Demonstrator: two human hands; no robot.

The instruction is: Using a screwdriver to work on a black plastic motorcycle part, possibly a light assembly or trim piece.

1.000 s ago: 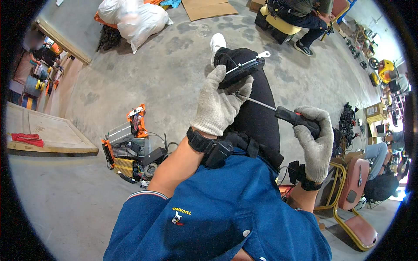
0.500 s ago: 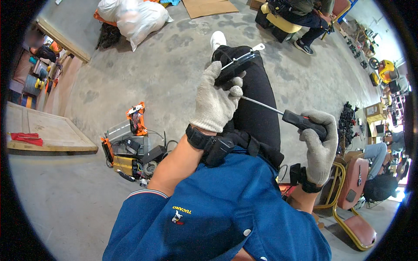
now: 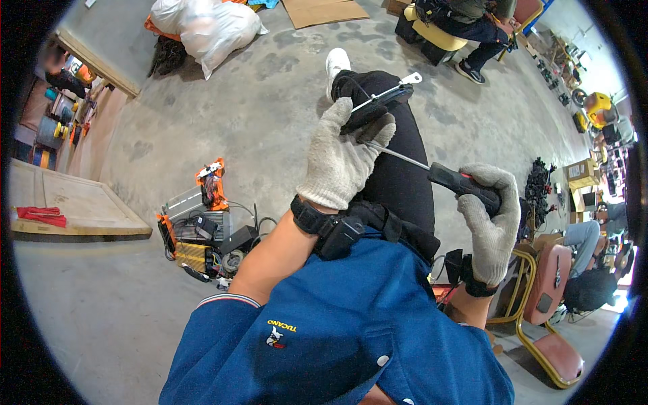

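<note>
In its knitted white glove, my left hand (image 3: 344, 158) is closed around a dark, elongated black part (image 3: 379, 106), held above my leg. Along its upper edge runs a thin silver metal strip (image 3: 410, 79) that ends in a flat tab with a hole. My right hand (image 3: 496, 223), gloved as well, grips the black handle of a screwdriver (image 3: 467, 187). The shaft points left toward the left palm. Its tip lies at the left fingers, beneath the black part, and I cannot tell whether it touches anything there.
On the floor to the left lies a pile of electronic parts and cables (image 3: 209, 233). A wooden board (image 3: 74, 196) bears red gloves (image 3: 42, 214). White sacks (image 3: 206, 30) and flat cardboard (image 3: 324, 10) are ahead. A person sits at the far right; a pink chair (image 3: 548, 283) stands at right.
Both hands have shifted slightly; the black part has moved a little right and the screwdriver handle a little left. The left fingers have opened out somewhat around the part.
</note>
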